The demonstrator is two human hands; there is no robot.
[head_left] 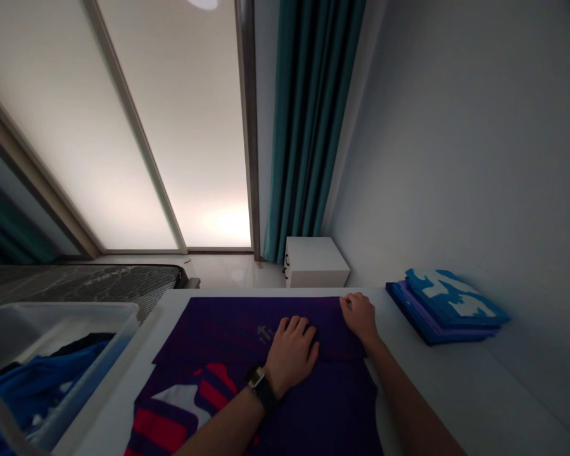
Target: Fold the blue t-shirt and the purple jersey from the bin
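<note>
At the far left, a translucent plastic bin (76, 309) is standing beside the white tabletop (456, 386), and a bunched blue garment (38, 386) is lying loose inside it. Behind the bin, a dark bed mattress (76, 285) is stretching across the view.

Toward the middle, a purple jersey (228, 332) is lying flat on the tabletop, between the bin and the right side of the tabletop. Its far part is doubled over in a wide band with a straight crease, and a small grey emblem is showing on that band. The near part is remaining spread out, with its red and white print exposed at the lower left. So one fold appears to be in place, while the near part of the jersey is lying unfolded.

The left grip (292, 354) is pressing palm-down on the folded band, wide open with the fingers spread, and holding nothing. A black wristwatch (261, 387) is sitting on that wrist. The right grip (358, 316) is resting at the jersey's far edge, its fingers slightly curled, open, with no clear pinch showing.

Further right, a stack of folded blue garments (449, 304) is sitting neatly on the tabletop, well apart from the jersey. Beyond the tabletop, a white bedside cabinet (316, 263) is standing against the wall, just beside a teal curtain (308, 114).
</note>
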